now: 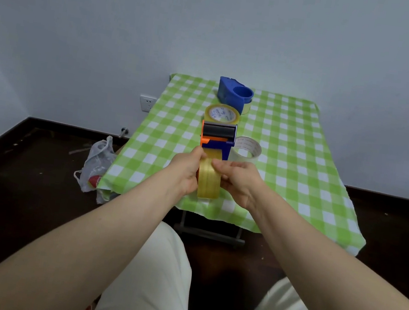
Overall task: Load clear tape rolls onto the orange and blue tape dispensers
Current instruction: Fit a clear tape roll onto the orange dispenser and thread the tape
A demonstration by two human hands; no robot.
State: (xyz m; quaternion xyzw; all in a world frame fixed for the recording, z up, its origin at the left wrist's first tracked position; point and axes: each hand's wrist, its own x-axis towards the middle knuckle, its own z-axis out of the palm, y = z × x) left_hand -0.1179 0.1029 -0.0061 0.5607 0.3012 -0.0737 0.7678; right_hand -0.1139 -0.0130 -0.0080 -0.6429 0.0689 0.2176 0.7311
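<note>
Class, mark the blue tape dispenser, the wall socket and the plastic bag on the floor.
blue tape dispenser (226, 92): head view, side wall.
wall socket (147, 103): head view, faceplate.
plastic bag (97, 159): head view, upper part.

Pale, bare walls (217, 20) meet in a corner at the left, lit evenly and rather dimly. A dark baseboard (70, 128) runs along their foot above a dark floor (23, 182) flecked with small scraps. The tabletop (303, 155) stands against the far wall under a green-and-white checked cloth, with a grey metal frame (211, 232) below. A white socket (147, 103) sits on the wall just left of it, and a thin plastic bag (97, 163) slumps on the floor beside the near left corner.
</note>
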